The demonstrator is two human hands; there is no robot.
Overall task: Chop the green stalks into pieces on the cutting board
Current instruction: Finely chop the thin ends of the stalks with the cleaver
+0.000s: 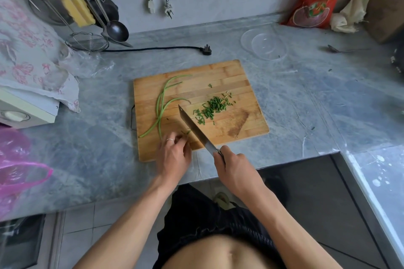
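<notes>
1. Three long green stalks (pixel 160 107) lie on the left half of the wooden cutting board (pixel 231 76), which sits on my grey marble tabletop (pixel 306 98).
2. My left hand (pixel 173 155) curls its fingers down on the stalks' near ends at the board's front edge.
3. My right hand (pixel 235 170) grips the knife (pixel 193 126), blade angled across the board just beside the left fingers.
4. A heap of chopped pieces (pixel 211 108) lies right of the blade.
5. A clear bowl (pixel 265 45) stands beyond the board.

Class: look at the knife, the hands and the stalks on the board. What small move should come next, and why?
Probably bring the knife down beside the left hand, which pinches the stalk ends; the long stalks remain uncut.
</notes>
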